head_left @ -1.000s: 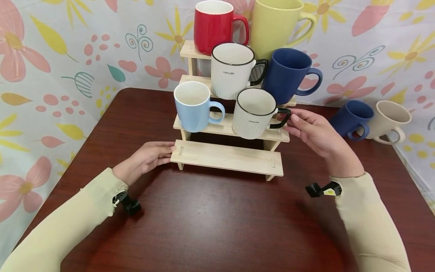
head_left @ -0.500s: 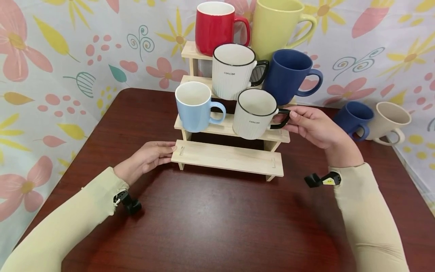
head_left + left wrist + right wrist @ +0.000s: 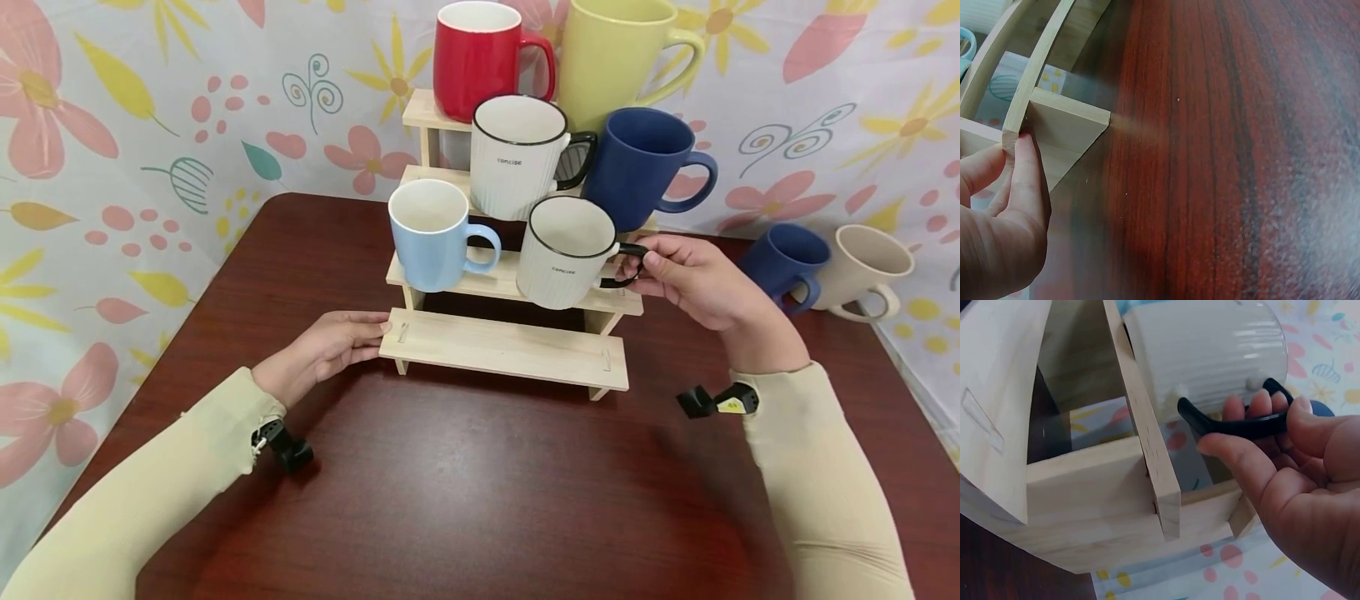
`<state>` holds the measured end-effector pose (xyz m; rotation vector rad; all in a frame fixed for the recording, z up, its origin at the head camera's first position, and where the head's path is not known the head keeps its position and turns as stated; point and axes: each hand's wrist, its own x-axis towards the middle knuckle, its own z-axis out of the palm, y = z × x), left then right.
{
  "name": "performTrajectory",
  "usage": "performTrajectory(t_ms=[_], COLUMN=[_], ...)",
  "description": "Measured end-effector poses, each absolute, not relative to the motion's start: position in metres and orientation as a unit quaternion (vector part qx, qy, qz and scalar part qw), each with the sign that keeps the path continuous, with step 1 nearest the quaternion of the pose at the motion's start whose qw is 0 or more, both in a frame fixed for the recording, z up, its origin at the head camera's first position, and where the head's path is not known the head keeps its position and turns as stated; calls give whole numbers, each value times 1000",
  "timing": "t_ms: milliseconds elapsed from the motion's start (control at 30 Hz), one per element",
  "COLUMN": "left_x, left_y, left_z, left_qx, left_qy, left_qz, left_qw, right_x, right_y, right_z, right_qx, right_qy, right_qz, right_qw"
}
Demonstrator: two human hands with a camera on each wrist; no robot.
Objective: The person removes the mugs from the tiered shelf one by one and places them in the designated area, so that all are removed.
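Observation:
My right hand grips the black handle of a ribbed white mug with a black rim. In the right wrist view its thumb and fingers wrap the handle. That mug stands on the second-lowest step of a pale wooden tiered rack, right of a light blue mug. My left hand pinches the left end of the lowest step, and in the left wrist view its thumb and fingertips meet the board's end. Some right fingers are hidden behind the handle.
Higher on the rack stand another white mug, a dark blue mug, a red mug and a yellow mug. A small blue mug and a beige mug lean together on the brown table, near the patterned cloth.
My right fingers have taken a fuller hold on the black handle, which looks slightly turned. My left hand stays on the lowest step. The whole view has shifted a little.

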<state>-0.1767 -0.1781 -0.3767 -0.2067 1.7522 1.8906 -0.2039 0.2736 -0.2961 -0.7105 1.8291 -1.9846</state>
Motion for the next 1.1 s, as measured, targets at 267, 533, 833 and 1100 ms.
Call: performTrajectory(t_ms=[267, 533, 833, 1100], left_x=[-177, -178, -177, -177], left_y=[-178, -177, -177, -178], left_z=[-376, -378, -376, -377], left_qx=[-75, -80, -79, -79], left_qy=[651, 654, 652, 643], left_qz=[704, 702, 703, 710], left_qw=[275, 270, 272, 275], right_x=[-193, -180, -171, -165], right_y=[270, 268, 270, 273], right_z=[-297, -300, -303, -309], right_qx=[-215, -186, -172, -189], right_qy=[643, 655, 654, 638], right_qz=[-718, -722, -729, -741], right_qw=[158, 124, 105, 89])
